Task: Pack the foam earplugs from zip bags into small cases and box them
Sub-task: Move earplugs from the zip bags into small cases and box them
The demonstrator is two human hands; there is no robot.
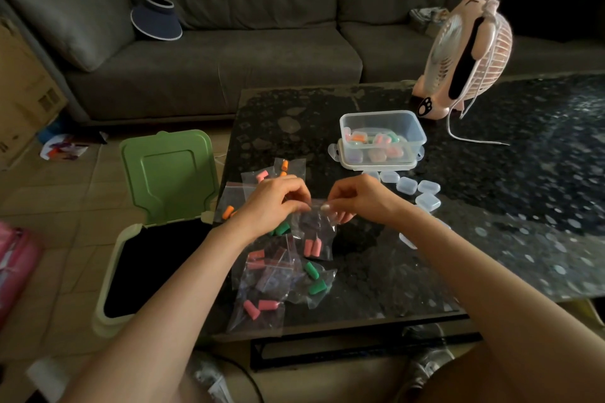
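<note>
Nearest, below both wrists: loose zip bags heaped on the dark table, pink and green earplugs showing through the clear film. Just above that heap, left hand and right hand pinched narrow on opposite top edges of one held zip bag, lifted clear of the table, two pink earplugs hanging at its bottom. Fingertips of the right hand right at the seal strip — probably parting the zip.

Thin film, likely slick and floppy, almost weightless; best gripped at the two lips of the seal, thumb and forefinger each side, pulled apart gently. Foam plugs soft and springy (apt to roll off once tipped out), so better poured or plucked by the fat end.

Beyond the right hand, a row of empty small cases, lids down as far as can be told. Farther out still, the clear box with filled cases inside. Out past the left hand, more bags with orange plugs — plenty left to pack.
</note>
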